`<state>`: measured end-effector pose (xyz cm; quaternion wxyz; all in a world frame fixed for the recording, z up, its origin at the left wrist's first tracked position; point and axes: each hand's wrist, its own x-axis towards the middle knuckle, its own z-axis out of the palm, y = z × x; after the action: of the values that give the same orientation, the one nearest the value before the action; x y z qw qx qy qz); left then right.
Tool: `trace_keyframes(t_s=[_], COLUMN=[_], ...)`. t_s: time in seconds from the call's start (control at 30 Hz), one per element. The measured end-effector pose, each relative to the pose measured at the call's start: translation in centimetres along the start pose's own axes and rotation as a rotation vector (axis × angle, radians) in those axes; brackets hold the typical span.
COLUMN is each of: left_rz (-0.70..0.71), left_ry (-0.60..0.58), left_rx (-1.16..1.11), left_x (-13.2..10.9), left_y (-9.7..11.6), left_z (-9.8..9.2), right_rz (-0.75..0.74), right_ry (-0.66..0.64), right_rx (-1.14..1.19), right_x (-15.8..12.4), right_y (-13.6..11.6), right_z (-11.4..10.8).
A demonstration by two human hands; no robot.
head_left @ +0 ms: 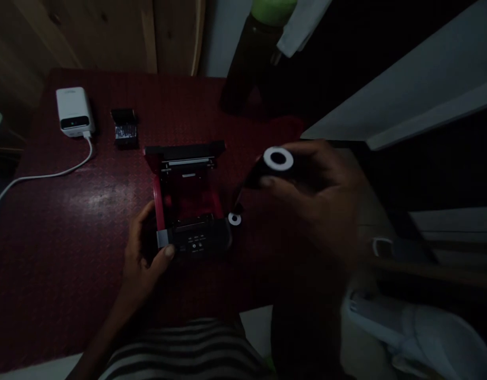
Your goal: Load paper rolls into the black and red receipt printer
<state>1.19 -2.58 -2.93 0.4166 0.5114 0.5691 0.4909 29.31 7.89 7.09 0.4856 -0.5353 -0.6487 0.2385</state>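
Observation:
A small red-and-black printer (203, 237) stands on the table with its lid (188, 153) raised, showing a red inner bay. My left hand (144, 248) grips its left front corner, thumb on the front panel and fingers round the side. Above and to the right of it, my right hand (322, 195) pinches a black ribbon roll (260, 171) with a white ring-shaped end. A dark strip runs down from that roll to a smaller white-ended spool (235, 218) beside the printer's right side. Dim light hides whether the spool touches the table.
At the back left of the dark red table (69, 211) lies a white power bank (74, 111) with a white cable (53, 174). A small black object (125, 129) sits right of it. A dark bottle with a green cap (273, 10) stands at the back.

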Motion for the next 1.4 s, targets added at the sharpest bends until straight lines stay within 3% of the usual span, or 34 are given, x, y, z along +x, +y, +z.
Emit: trace_keyframes(t_s=[0.1, 0.2, 0.37, 0.67, 0.9, 1.03, 1.2, 1.33, 1.4], left_rz=[-0.012, -0.027, -0.058, -0.072, -0.079, -0.089, -0.040, 0.001, 0.002], left_ry=[-0.003, 0.000, -0.001, -0.015, -0.005, 0.003, -0.004, -0.003, -0.011], left_rx=[0.008, -0.003, -0.032, -0.041, -0.021, -0.028, -0.006, 0.018, 0.023], left_x=[0.0, 0.1, 0.2, 0.1, 0.1, 0.1, 0.2, 0.2, 0.3], left_y=[0.2, 0.6, 1.0, 0.9, 1.2, 1.4, 0.8, 0.6, 0.5], left_z=[-0.1, -0.1, 0.0, -0.1, -0.1, 0.0, 0.0, -0.1, -0.1], right_rz=[0.074, 0.184, 0.229, 0.240, 0.323, 0.308, 0.306, 0.287, 0.167], right_ry=[0.126, 0.047, -0.070, -0.141, -0.116, -0.199, -0.193, -0.189, -0.215], right_rx=[0.089, 0.096, 0.054, 0.014, -0.037, 0.012, 0.021, -0.048, -0.160], right_x=[0.9, 0.8, -0.5, -1.8, -7.4, -9.4, -9.4, -8.2, -6.9], right_y=[5.4, 9.5, 11.6, 11.5, 9.0, 7.9, 7.8, 4.3, 1.4], right_z=[1.5, 4.0, 6.4, 5.3, 1.1, 2.0, 3.3, 0.1, -1.3])
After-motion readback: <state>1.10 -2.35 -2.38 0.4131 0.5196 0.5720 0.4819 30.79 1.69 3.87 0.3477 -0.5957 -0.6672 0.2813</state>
